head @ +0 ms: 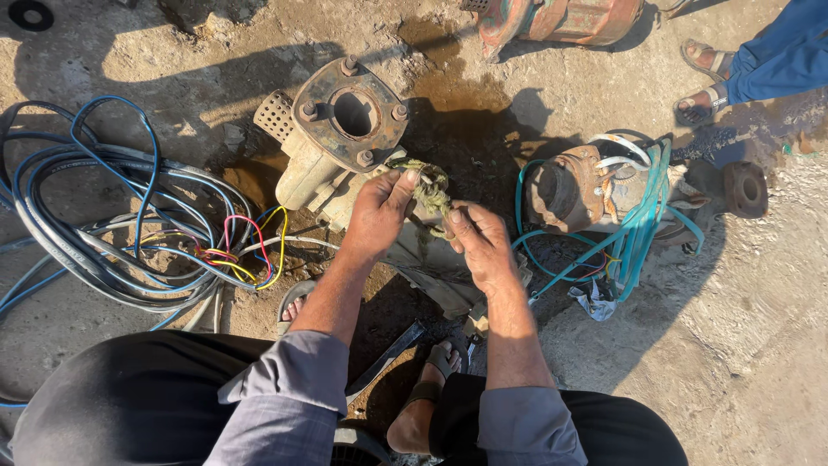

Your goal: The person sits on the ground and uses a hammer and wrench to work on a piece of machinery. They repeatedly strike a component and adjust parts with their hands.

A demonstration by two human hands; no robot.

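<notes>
Together, left hand [377,211] and right hand [479,243] pinch a knotted rope [431,192].

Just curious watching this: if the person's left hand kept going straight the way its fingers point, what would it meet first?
Probably the frayed greenish rope knot that the left hand already pinches; beyond it, likely the rusty round-holed metal pump flange, though depth is unclear.

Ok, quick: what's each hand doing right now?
Left hand: closed, pinching the knotted rope.
Right hand: closed on the same rope's lower end.
</notes>
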